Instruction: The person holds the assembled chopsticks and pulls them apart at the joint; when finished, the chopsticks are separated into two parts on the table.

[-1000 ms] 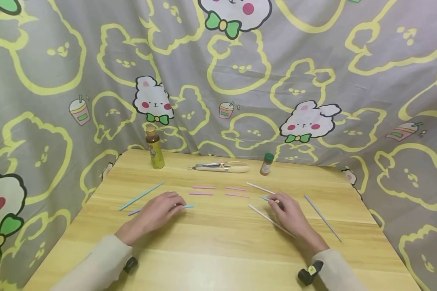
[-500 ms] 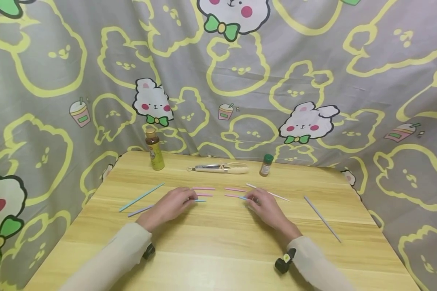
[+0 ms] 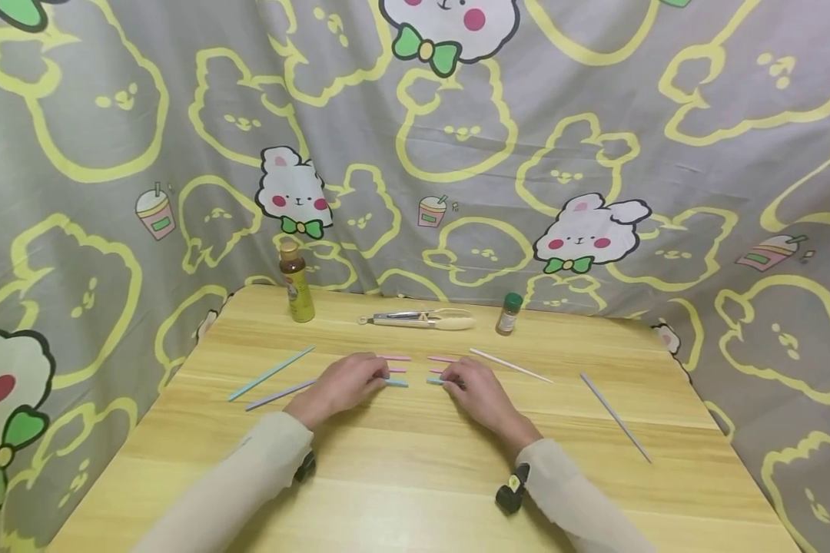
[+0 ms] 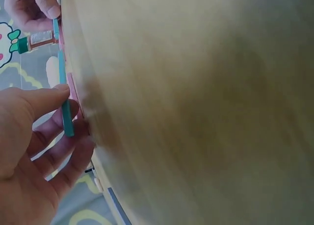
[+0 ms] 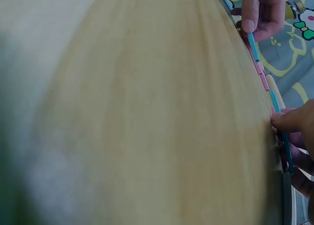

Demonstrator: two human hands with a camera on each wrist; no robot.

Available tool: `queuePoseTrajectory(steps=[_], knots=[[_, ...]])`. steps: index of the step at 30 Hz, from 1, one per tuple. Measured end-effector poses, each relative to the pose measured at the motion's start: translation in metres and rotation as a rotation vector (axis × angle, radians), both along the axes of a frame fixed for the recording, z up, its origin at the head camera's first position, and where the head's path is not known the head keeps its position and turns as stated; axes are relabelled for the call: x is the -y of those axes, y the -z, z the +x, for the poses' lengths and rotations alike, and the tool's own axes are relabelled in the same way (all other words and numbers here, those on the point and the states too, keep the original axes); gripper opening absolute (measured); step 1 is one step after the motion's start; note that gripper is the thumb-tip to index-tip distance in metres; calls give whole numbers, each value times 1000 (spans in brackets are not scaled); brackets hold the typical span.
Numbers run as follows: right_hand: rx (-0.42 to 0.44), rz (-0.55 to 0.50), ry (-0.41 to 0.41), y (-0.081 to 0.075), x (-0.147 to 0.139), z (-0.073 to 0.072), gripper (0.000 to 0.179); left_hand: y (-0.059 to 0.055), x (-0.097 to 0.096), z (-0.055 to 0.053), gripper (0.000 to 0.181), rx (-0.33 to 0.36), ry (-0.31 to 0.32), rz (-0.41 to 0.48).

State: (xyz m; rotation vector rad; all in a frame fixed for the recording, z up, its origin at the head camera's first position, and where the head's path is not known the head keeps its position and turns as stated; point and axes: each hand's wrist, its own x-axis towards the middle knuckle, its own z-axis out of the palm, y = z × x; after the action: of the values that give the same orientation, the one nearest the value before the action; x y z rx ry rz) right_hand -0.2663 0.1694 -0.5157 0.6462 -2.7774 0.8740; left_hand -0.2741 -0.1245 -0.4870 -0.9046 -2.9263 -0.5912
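Observation:
Two short blue straw pieces lie end to end at the table's middle. My left hand [image 3: 380,378] pinches the left blue piece [image 3: 396,382] between thumb and fingers, as the left wrist view shows [image 4: 66,112]. My right hand [image 3: 451,382] pinches the right blue piece [image 3: 433,381], which appears at the right edge of the right wrist view [image 5: 279,119]. Just beyond them lie short pink pieces [image 3: 396,358] in two rows, partly hidden by my fingers.
On the wooden table [image 3: 415,476] lie a long blue straw [image 3: 271,373] and a lilac straw [image 3: 280,395] to the left, and a white straw [image 3: 510,365] and a grey straw [image 3: 615,417] to the right. At the back stand a bottle [image 3: 297,283], tongs [image 3: 418,319] and a spice jar [image 3: 508,313].
Both hands have slid inward toward the table's middle, each bringing its short blue piece, until the two pieces nearly meet below the pink ones.

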Motion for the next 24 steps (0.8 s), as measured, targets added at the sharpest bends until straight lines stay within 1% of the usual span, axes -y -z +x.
queuePoseTrajectory(steps=[4,7,14,17,19,21,24], knots=[[0,12,-2,0,3,0,6,1,-1,2,4,5,-21,-31],[5,21,-8,-1,3,1,6,2,0,2,4,9,-32,-39],[-20,46,-12,0,3,1,6,2,1,3,4,9,-42,-43],[-14,49,-10,0,2,0,6,0,4,3,4,25,-55,-28],[-6,46,-9,0,1,0,6,-3,11,2,6,42,-72,-8],[3,40,-8,0,1,0,6,-7,21,0,9,52,-85,22],[9,34,-6,0,1,0,7,-15,46,-4,14,49,-104,67]])
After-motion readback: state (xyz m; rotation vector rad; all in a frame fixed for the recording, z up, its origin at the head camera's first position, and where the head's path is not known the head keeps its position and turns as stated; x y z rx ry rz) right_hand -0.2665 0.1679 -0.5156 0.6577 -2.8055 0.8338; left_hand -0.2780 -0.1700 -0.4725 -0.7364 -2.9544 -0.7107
